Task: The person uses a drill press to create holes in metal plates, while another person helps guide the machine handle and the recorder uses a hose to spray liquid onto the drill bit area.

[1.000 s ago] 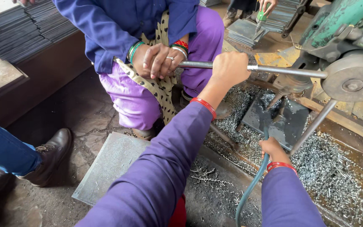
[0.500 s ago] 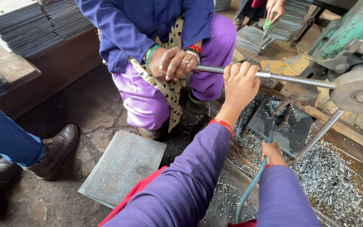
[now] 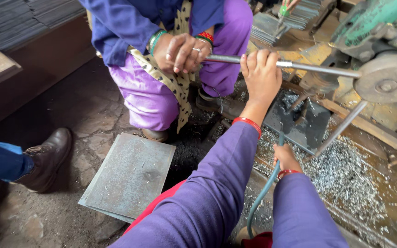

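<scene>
My left hand (image 3: pixel 260 76) is closed around a long steel bar (image 3: pixel 318 69) that runs right to a round metal disc (image 3: pixel 387 83) on a green machine (image 3: pixel 368 20). A co-worker in a blue top and purple trousers squats opposite, both hands (image 3: pixel 182 50) wrapped over the bar's left end. Lower down, my right hand (image 3: pixel 286 158) grips a thin teal hose (image 3: pixel 260 202) beside a dark metal plate (image 3: pixel 299 124) under the machine. Both my sleeves are purple, with red bangles at the wrists.
Grey metal sheets (image 3: pixel 129 177) lie on the stone floor at my left knee. Metal shavings (image 3: pixel 345 177) cover the ground by the machine. A brown boot (image 3: pixel 47 158) of a third person stands at left. Stacked sheets (image 3: pixel 295 18) sit behind the co-worker.
The view has swung and closed in on the bar. My left hand stays on the bar, my right on the hose, and the co-worker's hands stay on the bar's end.
</scene>
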